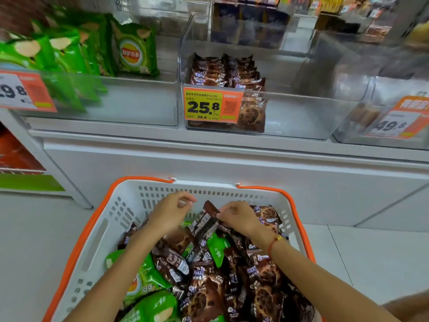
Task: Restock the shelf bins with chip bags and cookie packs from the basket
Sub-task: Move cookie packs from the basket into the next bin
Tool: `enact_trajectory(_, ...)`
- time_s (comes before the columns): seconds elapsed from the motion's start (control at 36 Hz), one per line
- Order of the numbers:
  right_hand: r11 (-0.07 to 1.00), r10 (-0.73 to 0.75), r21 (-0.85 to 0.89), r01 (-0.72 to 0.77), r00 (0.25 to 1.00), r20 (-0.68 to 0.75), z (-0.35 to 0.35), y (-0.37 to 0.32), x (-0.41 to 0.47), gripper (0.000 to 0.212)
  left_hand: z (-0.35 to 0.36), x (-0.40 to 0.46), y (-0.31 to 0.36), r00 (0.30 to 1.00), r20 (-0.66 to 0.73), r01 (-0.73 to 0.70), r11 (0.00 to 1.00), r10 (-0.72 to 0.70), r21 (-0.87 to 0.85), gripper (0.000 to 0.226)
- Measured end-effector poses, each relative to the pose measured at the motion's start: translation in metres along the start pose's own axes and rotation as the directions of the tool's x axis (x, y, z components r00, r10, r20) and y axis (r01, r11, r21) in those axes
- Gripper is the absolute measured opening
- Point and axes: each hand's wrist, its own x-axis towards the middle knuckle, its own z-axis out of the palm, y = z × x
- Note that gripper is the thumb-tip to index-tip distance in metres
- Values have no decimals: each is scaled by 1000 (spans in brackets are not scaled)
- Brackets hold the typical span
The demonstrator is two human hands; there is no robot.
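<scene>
Basket (pixel 97 231) still heaped; cookie bin (pixel 290 117) part-filled; right hand (pixel 239 217) pinching one cookie pack (pixel 206 219), left hand (pixel 171 210) fingers curled, empty.

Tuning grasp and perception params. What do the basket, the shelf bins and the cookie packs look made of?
Basket: moulded plastic by the look, white and matte, slotted walls, orange rim.
Bins: clear rigid plastic, probably acrylic; glossy, with glare, and the stock shows through.
Cookie packs: thin brown film, shiny and crinkled, crimped ends; likely foil-lined, though that cannot be seen.
</scene>
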Motion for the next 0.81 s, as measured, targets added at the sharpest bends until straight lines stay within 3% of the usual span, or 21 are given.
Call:
enact_trajectory(0.08, 967, 60, 248, -55, 998, -16, -11, -20, -2, 11, -4, -2, 17, 986, 164, 37, 999, -32, -26, 34)
enact_trajectory(0.14, 951, 49, 309, -30, 997, -53, -15, -32, -5, 10, -1, -8, 31, 977, 204, 63, 997, -70, 39, 53)
enact_trajectory(0.19, 954, 31, 301, -5, 996, -81, -17, -43, -11, 7, 5, -12, 39, 994, 96, 37, 995, -46, 95, 58)
enact_trajectory(0.25, 964, -2, 266, 23, 997, -82, -22, -54, -18, 11, 7, -15, 43, 999, -46, -15, 997, 19, 79, 47)
enact_trajectory(0.33, 972, -44, 229, 55, 998, -53, -31, -71, -26, 12, 4, -12, 43, 999, -43, 27, 986, -34, -163, 28)
enact_trajectory(0.42, 971, -101, 204, 124, 987, -122, -46, -84, -30, 19, -6, -18, 52, 986, 120, 164, 849, -119, -502, 48)
enact_trajectory(0.5, 973, -162, 129, 190, 966, -201, -59, -89, -30, 19, -13, -16, 53, 974, 213, 209, 689, -81, -694, 58)
enact_trajectory(0.56, 978, -160, 105, 182, 968, -191, -64, -93, -31, 17, -15, -15, 56, 978, 199, 196, 632, -67, -750, 57)
enact_trajectory(0.67, 985, -132, 104, 139, 989, -74, -66, -101, -35, 31, -15, -16, 67, 993, 109, 110, 667, -43, -737, 57)
enact_trajectory(0.72, 976, -150, 149, 158, 987, -60, -60, -104, -38, 31, -15, -17, 76, 999, 52, 50, 654, -17, -754, 40)
enact_trajectory(0.81, 961, -233, 113, 251, 961, -148, -56, -103, -36, 23, -15, -22, 92, 999, -38, -43, 667, 22, -744, 23)
